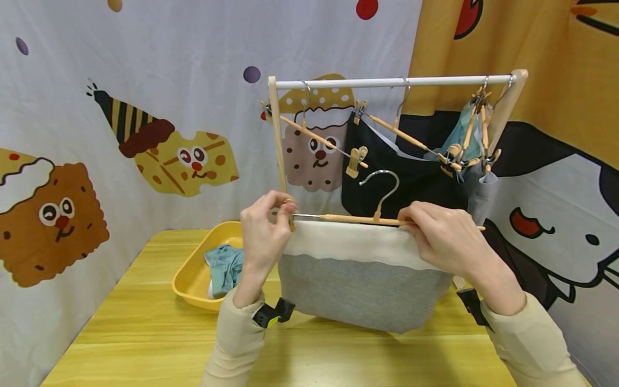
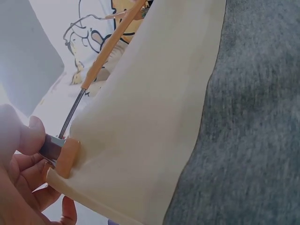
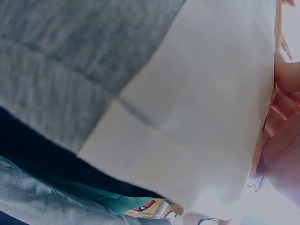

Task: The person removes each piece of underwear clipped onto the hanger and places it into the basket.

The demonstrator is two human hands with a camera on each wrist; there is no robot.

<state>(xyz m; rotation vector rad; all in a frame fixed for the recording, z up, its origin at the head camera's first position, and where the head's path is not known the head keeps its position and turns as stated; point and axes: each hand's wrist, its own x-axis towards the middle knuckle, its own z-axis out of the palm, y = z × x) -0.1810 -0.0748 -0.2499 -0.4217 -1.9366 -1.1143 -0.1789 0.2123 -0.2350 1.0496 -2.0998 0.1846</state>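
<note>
While my left hand (image 1: pixel 263 228) pinches the wooden clip (image 2: pixel 68 158) at one end of the hanger (image 1: pixel 358 219), thumb on its metal part, the cream waistband (image 1: pixel 353 242) sits right there under the wood. And on the other side, my right hand (image 1: pixel 437 234) holds the bar near its far end, fingers curled round it at the band's top edge. Whether a clip bites the cloth on that side, I cannot tell; my own fingers cover it.

Between the two hands hangs the grey garment (image 1: pixel 362 290), band uppermost along the bar, body dropping in front of the rack and above the table (image 1: pixel 121 333). Up pokes the metal hook (image 1: pixel 397 188), free of any rail. So this looks like the clipping step, left corner being seated; the hanging is not yet done. What the next move calls for, I judge: release the left clip only with the corner well inside it, make sure of the right end, then lift by the bar so the hook reaches the rail.

Further out, the clothes rack's white rail (image 1: pixel 348 83) runs overhead. A bare clip hanger (image 1: pixel 314 135) hangs at its left, a black garment (image 1: pixel 416 185) comes next, and teal clothing (image 1: pixel 464 123) bunches at the right post. Off to my left stands the yellow basin (image 1: pixel 186 293), a crumpled teal garment (image 1: pixel 226 269) lying in it.
</note>
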